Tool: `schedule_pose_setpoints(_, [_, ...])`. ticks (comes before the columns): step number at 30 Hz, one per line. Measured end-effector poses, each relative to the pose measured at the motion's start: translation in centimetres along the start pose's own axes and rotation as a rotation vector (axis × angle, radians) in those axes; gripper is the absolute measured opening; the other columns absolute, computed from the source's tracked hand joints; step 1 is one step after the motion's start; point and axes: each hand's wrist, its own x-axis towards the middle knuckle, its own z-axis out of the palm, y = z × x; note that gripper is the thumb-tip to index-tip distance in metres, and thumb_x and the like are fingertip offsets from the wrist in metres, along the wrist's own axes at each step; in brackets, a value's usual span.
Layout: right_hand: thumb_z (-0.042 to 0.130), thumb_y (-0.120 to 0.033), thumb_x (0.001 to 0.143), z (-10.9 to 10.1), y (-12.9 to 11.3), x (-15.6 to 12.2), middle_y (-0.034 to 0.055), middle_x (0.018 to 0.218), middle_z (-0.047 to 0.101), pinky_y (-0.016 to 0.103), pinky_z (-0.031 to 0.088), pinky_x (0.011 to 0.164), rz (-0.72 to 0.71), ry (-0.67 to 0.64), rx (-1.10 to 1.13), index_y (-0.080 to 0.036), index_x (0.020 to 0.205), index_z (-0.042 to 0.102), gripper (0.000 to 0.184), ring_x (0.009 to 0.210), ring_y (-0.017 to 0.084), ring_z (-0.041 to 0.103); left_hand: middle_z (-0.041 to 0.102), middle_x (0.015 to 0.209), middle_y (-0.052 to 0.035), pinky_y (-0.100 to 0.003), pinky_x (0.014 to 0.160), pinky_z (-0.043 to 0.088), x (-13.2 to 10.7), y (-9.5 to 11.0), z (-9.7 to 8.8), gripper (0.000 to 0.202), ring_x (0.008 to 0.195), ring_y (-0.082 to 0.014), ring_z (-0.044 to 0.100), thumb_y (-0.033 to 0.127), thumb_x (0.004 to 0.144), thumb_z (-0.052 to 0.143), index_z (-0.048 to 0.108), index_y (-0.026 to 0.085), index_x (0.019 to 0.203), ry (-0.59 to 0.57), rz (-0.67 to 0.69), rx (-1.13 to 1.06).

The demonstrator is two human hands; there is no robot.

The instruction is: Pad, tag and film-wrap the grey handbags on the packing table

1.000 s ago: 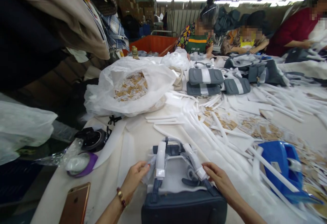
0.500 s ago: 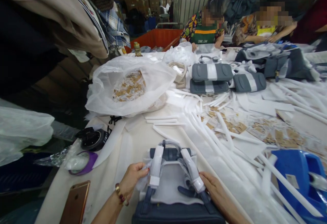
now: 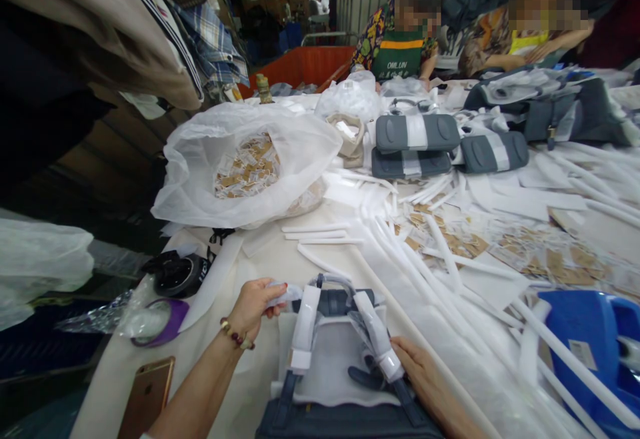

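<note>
A dark blue handbag (image 3: 345, 419) lies at the bottom centre, its straps wrapped in white foam and a white sheet (image 3: 335, 352) spread over its front. My left hand (image 3: 257, 305), with a beaded bracelet at the wrist, is closed on a piece of clear plastic wrap (image 3: 284, 292) at the bag's upper left. Beside the right strap is my right hand (image 3: 413, 362), its fingers against the strap's edge and partly hidden. Whether those fingers grip the strap is unclear.
To the left lie a phone (image 3: 146, 399), a purple tape roll (image 3: 170, 324) and a black round object (image 3: 180, 275). A plastic bag (image 3: 200, 205) of tags stands behind. White foam strips, wrapped grey bags (image 3: 417, 133) and a blue bin (image 3: 575, 339) are right. Two people work opposite.
My left hand has moved up along the bag's left side, with the plastic wrap in its fingers. My right hand stays beside the strap. The view has shifted slightly.
</note>
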Motion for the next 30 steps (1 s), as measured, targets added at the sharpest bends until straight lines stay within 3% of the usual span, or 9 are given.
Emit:
schedule_pose_setpoints(7, [0.048, -0.059, 0.075, 0.0, -0.1, 0.2, 0.0020, 0.066, 0.055, 0.029, 0.039, 0.059, -0.001, -0.011, -0.046, -0.018, 0.068, 0.058, 0.042, 0.066, 0.020, 0.051, 0.055, 0.049, 0.0004, -0.020, 0.040, 0.031, 6.2, 4.3, 0.6, 0.020, 0.041, -0.0112, 0.050, 0.034, 0.057, 0.062, 0.055, 0.015, 0.059, 0.188, 0.182, 0.182])
schedule_pose_setpoints(10, [0.047, -0.059, 0.075, -0.1, 0.2, 0.3, 0.0016, 0.065, 0.055, 0.029, 0.039, 0.059, 0.002, -0.017, -0.044, -0.018, 0.070, 0.059, 0.043, 0.066, 0.020, 0.051, 0.063, 0.070, -0.0062, -0.029, 0.058, 0.046, 7.9, 4.5, 0.4, 0.018, 0.072, -0.0224, 0.062, 0.030, 0.058, 0.063, 0.056, 0.016, 0.068, 0.310, 0.228, 0.307])
schedule_pose_setpoints(13, [0.048, -0.060, 0.076, -0.6, 1.0, 0.3, 0.0015, 0.066, 0.056, 0.029, 0.039, 0.061, -0.021, -0.012, -0.035, -0.018, 0.071, 0.059, 0.043, 0.067, 0.020, 0.052, 0.062, 0.099, -0.0123, -0.038, 0.085, 0.044, 5.8, 2.7, 0.1, 0.028, 0.106, -0.0292, 0.053, 0.034, 0.060, 0.062, 0.056, 0.017, 0.081, 0.407, 0.302, 0.426])
schedule_pose_setpoints(15, [0.048, -0.061, 0.076, -0.9, 1.5, 0.3, 0.0016, 0.066, 0.057, 0.029, 0.040, 0.062, -0.049, 0.003, -0.013, -0.019, 0.073, 0.060, 0.044, 0.067, 0.020, 0.052, 0.061, 0.096, -0.0109, -0.041, 0.087, 0.043, 2.5, 0.4, -0.1, 0.032, 0.101, -0.0292, 0.055, 0.044, 0.064, 0.058, 0.055, 0.018, 0.084, 0.400, 0.321, 0.484])
schedule_pose_setpoints(17, [0.050, -0.061, 0.076, -1.1, 2.0, 0.5, 0.0016, 0.067, 0.058, 0.029, 0.041, 0.062, -0.061, 0.021, 0.035, -0.019, 0.076, 0.062, 0.044, 0.066, 0.019, 0.053, 0.062, 0.077, -0.0053, -0.040, 0.076, 0.046, -1.0, -2.3, -0.3, 0.037, 0.078, -0.0261, 0.059, 0.054, 0.066, 0.055, 0.057, 0.019, 0.079, 0.317, 0.286, 0.526])
schedule_pose_setpoints(20, [0.057, -0.059, 0.072, -1.3, 2.1, 0.8, 0.0021, 0.069, 0.061, 0.030, 0.042, 0.063, -0.070, 0.035, 0.088, -0.019, 0.080, 0.063, 0.042, 0.067, 0.020, 0.054, 0.066, 0.077, -0.0048, -0.036, 0.073, 0.048, -4.3, -6.1, -0.5, 0.046, 0.076, -0.0239, 0.061, 0.059, 0.072, 0.050, 0.060, 0.018, 0.088, 0.039, 0.127, 0.431])
schedule_pose_setpoints(24, [0.054, -0.055, 0.078, -1.8, 1.2, 0.7, 0.0036, 0.080, 0.065, 0.034, 0.044, 0.075, -0.079, -0.156, 0.078, -0.019, 0.086, 0.067, 0.039, 0.080, 0.023, 0.058, 0.069, 0.098, -0.0097, -0.036, 0.086, 0.046, -4.5, -9.3, -1.3, 0.055, 0.092, -0.0240, 0.061, 0.060, 0.081, 0.044, 0.061, 0.014, 0.103, -0.255, 0.005, 0.168])
schedule_pose_setpoints(27, [0.044, -0.051, 0.087, -2.8, 0.5, -0.4, 0.0054, 0.098, 0.065, 0.039, 0.040, 0.091, -0.098, -0.292, 0.040, -0.021, 0.099, 0.067, 0.040, 0.097, 0.026, 0.056, 0.064, 0.114, -0.0120, -0.037, 0.097, 0.040, -4.6, -11.0, -2.6, 0.073, 0.106, -0.0259, 0.057, 0.071, 0.076, 0.045, 0.051, 0.015, 0.123, -0.446, 0.051, 0.055])
schedule_pose_setpoints(30, [0.048, -0.050, 0.086, -3.9, 1.1, -1.8, 0.0064, 0.113, 0.061, 0.040, 0.036, 0.098, -0.120, -0.317, 0.011, -0.022, 0.109, 0.063, 0.038, 0.110, 0.028, 0.051, 0.052, 0.130, -0.0134, -0.039, 0.101, 0.037, -6.0, -12.4, -3.8, 0.088, 0.117, -0.0294, 0.049, 0.074, 0.065, 0.057, 0.041, 0.020, 0.133, -0.485, 0.151, 0.173])
